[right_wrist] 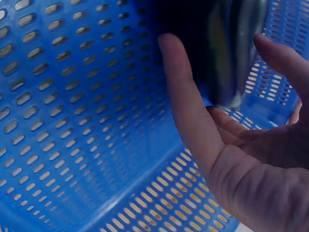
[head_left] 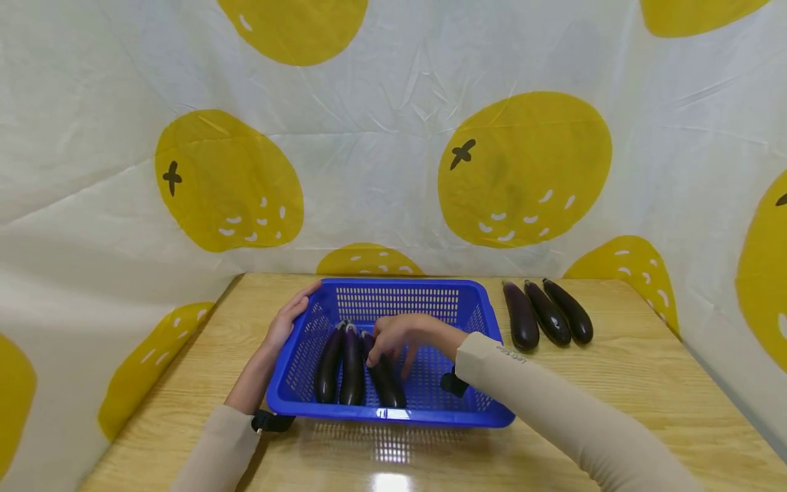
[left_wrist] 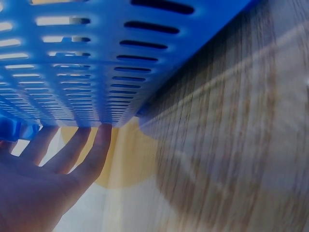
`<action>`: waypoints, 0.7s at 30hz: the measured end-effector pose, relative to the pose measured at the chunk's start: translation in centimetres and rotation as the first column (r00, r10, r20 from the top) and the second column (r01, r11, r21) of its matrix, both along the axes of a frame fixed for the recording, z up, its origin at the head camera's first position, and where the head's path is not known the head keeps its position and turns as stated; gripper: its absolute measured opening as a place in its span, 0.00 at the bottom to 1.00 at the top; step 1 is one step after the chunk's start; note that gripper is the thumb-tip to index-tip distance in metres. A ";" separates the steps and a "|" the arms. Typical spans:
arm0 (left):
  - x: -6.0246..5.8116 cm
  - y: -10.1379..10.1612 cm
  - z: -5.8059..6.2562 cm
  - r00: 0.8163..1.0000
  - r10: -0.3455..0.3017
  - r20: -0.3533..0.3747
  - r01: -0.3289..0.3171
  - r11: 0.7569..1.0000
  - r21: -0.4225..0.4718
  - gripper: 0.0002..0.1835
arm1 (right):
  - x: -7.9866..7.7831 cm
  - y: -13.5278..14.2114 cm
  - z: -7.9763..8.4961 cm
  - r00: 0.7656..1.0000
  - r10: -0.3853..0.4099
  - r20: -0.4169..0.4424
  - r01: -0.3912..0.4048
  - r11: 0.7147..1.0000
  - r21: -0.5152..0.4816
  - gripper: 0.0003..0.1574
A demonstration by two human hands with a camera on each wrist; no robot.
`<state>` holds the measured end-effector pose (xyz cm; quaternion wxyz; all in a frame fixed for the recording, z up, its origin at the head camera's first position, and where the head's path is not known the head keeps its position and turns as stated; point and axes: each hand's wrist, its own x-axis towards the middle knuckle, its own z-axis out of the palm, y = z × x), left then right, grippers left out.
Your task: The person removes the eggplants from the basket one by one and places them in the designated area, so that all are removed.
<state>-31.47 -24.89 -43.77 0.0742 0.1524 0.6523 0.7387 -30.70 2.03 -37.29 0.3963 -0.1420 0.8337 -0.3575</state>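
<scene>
Right grip (head_left: 402, 338): partly closed; one eggplant (head_left: 389, 388) was held between thumb and fingers inside the blue basket (head_left: 455, 415).
Left grip (head_left: 286, 322): fingers were extended and rested against the basket's left side.
Inside: two more eggplants (head_left: 352, 372) were laid left of the held one.
Tabletop (head_left: 633, 355): three further eggplants (head_left: 546, 313) were lined up to the basket's right.
</scene>
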 end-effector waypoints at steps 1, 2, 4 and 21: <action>0.0 0.0 0.0 1.000 0.002 -0.002 -0.002 1.000 0.001 0.30 | 0.0 -0.1 -0.1 1.000 0.004 0.000 -0.004 1.000 0.005 0.18; -0.1 0.0 0.0 1.000 0.004 -0.003 -0.004 1.000 0.001 0.30 | 0.1 -0.1 -0.3 1.000 0.008 -0.001 -0.008 1.000 0.007 0.17; -0.2 0.1 -0.1 1.000 0.005 -0.008 -0.005 1.000 -0.001 0.30 | 0.1 -0.1 -0.6 1.000 0.011 -0.004 -0.011 1.000 0.008 0.15; -0.1 0.0 -0.1 1.000 -0.002 -0.021 0.002 1.000 -0.014 0.30 | -0.1 0.1 -1.3 0.999 -0.024 -0.030 0.022 0.998 -0.058 0.27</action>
